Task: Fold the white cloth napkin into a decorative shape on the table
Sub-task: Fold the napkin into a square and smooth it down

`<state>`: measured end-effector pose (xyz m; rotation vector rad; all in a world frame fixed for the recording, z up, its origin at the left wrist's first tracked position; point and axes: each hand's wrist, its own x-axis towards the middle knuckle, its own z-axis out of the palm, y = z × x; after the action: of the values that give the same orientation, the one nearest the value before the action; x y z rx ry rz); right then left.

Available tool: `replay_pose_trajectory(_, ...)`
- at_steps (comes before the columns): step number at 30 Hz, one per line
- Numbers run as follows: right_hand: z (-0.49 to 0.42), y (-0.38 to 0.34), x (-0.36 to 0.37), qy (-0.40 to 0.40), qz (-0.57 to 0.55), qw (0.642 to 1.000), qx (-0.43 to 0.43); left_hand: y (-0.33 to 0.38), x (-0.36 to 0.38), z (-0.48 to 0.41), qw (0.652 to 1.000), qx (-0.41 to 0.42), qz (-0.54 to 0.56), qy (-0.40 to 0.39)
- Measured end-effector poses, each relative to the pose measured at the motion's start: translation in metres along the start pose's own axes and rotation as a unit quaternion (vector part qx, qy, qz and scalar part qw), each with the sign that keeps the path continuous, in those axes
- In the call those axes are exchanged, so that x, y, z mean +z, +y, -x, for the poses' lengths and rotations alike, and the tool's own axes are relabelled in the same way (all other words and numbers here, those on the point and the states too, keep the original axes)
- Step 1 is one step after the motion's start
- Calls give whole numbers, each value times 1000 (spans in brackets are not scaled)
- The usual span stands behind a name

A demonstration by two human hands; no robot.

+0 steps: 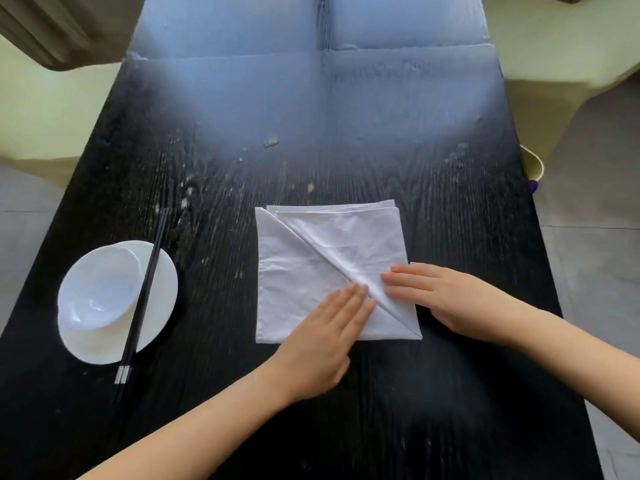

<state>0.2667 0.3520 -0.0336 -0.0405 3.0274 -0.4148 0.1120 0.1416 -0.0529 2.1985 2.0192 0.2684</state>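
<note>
The white cloth napkin (311,251) lies flat on the black wooden table (450,209), folded to a square with a diagonal crease running from its far left corner to its near right corner. My left hand (325,334) rests palm down on the napkin's near half, fingers together, tips at the crease. My right hand (440,292) lies flat on the napkin's right edge, fingers pointing left toward the crease. Neither hand grips the cloth; both press on it.
A white bowl (98,289) sits on a white plate (159,282) at the left of the table, with black chopsticks (142,299) laid across them. Small crumbs (270,141) lie farther back. Pale chairs stand beyond both table sides.
</note>
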Motion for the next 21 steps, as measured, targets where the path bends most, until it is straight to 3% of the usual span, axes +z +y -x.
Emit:
replay_pose_trajectory(2, -2, 1, 2, 0, 11, 1000, -3, 20, 6, -11, 1000, 10, -19, 9)
replay_pose_trajectory(10, -3, 6, 5, 33, -23, 999, -29, 56, 25, -36, 988, -97, -122, 21)
replay_pose_trajectory(14, -3, 3, 7, 44, -54, 997, -18, 58, 28, -40, 985, -108, -124, 47)
replay_pose_trajectory(16, 0, 3, 7, 46, -61, 997, -19, 55, 22, -40, 987, -111, -85, 82)
replay_pose_trajectory(18, -1, 5, 4, 45, -59, 997, -12, 52, 4, -39, 987, -121, 21, 99)
replay_pose_trajectory(21, -13, 7, -5, 74, -83, 994, -3, 45, -42, -41, 936, -192, 273, 116)
